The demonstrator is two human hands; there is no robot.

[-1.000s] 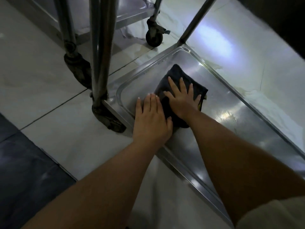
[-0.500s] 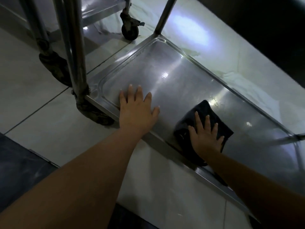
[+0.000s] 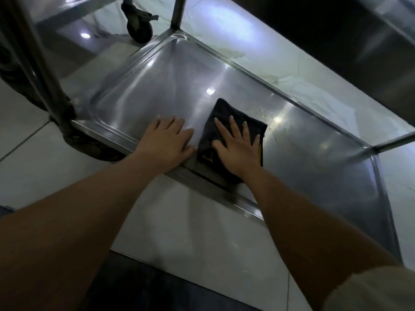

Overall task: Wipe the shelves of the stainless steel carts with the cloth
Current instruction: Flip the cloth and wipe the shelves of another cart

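Shelf [image 3: 157,86]: bottom shelf of a stainless steel cart; shallow rectangular tray of brushed metal with a raised, rounded rim and soft corners; bright glints of reflected light on its surface.
Cloth [image 3: 224,113]: dark, soft, folded to a rough rectangle; lies flat on the shelf near its front rim, toward the middle of the shelf's length; a thin yellow edge shows at the side away from the left hand.
Right hand [image 3: 238,147]: palm down on the cloth, fingers [image 3: 233,126] straight and spread, pressing the fabric against the shelf; a pale sleeve covers the upper arm at the frame's lower corner.
Left hand [image 3: 167,140]: palm down on the bare shelf at its front rim, just beside the cloth; fingers straight, lying close together, thumb pointing toward the cloth; whether it touches the cloth I cannot tell.
Posts [image 3: 40,63]: round metal tubes rising from the shelf corners; the nearest one stands at the front corner beyond the left hand.
Caster [image 3: 139,28]: dark rubber wheel in a metal fork, beyond the shelf's far corner; it belongs to a second cart.
Second cart [image 3: 78,12]: steel shelf edge, beyond the shelf's far end, partly in view.
Floor [image 3: 190,232]: glossy pale tiles with thin dark joints under and around the shelf; a dark band nearest the camera.
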